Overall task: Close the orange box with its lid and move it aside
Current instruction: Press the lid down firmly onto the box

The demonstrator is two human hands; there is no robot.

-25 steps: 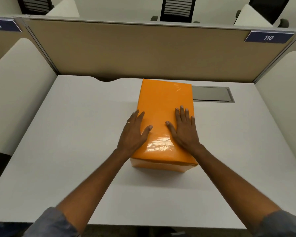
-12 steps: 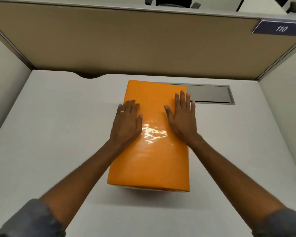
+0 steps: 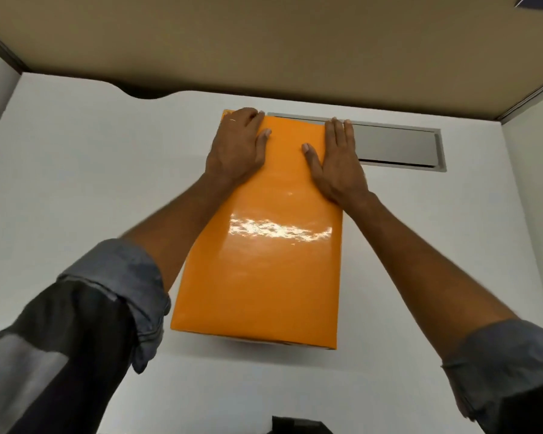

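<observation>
The orange box (image 3: 264, 261) stands lengthwise on the white desk (image 3: 76, 183), with its glossy orange lid fully on top. Only a thin strip of the box's lower part shows at the near edge. My left hand (image 3: 237, 148) lies palm down on the lid's far left corner, its fingertips bent over the far edge. My right hand (image 3: 336, 161) lies flat on the far right side of the lid, fingers straight and reaching the far edge. Neither hand grips anything.
A grey metal cable hatch (image 3: 395, 148) is set into the desk just right of the box's far end. A beige partition (image 3: 264, 42) closes the back, and white side panels close both sides. A dark object (image 3: 298, 426) shows at the bottom edge.
Both hands have slid along the lid from its near half to its far end. The camera has tilted down and come closer, so the box looks larger.
</observation>
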